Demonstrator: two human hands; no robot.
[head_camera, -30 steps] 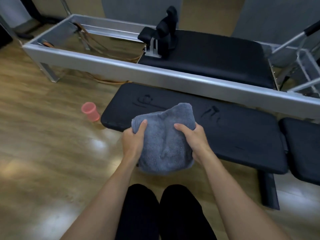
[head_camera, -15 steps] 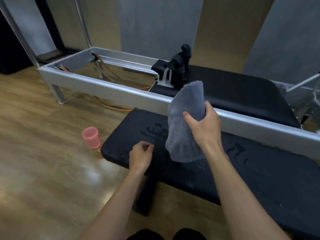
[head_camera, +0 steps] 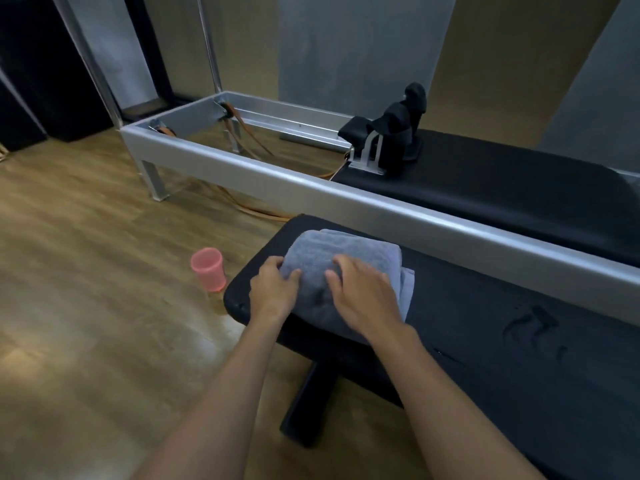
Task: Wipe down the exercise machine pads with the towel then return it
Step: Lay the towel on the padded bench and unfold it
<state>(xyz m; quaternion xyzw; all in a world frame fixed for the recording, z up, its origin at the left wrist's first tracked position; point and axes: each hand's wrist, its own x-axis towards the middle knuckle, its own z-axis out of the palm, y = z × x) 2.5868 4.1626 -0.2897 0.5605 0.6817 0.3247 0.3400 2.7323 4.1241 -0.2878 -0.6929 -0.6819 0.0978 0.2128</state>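
Note:
A folded grey towel (head_camera: 349, 258) lies on the left end of the black padded bench (head_camera: 485, 334) in front of me. My left hand (head_camera: 273, 292) touches the towel's left edge, fingers bent against the cloth. My right hand (head_camera: 363, 299) rests on top of the towel with its fingers spread, pressing it onto the pad. Behind the bench runs the exercise machine, with a silver metal frame (head_camera: 263, 174) and a long black carriage pad (head_camera: 502, 192). Black shoulder rests (head_camera: 394, 133) stand at that pad's left end.
A pink plastic cup (head_camera: 207, 269) stands on the wooden floor just left of the bench. Orange cords (head_camera: 252, 140) hang inside the machine's open frame. The bench's black leg (head_camera: 308, 403) is below my arms. Grey wall panels rise behind.
The towel came down from my raised right hand onto the bench's left end. My left hand moved from the pad's edge to the towel, and both hands now lie on it.

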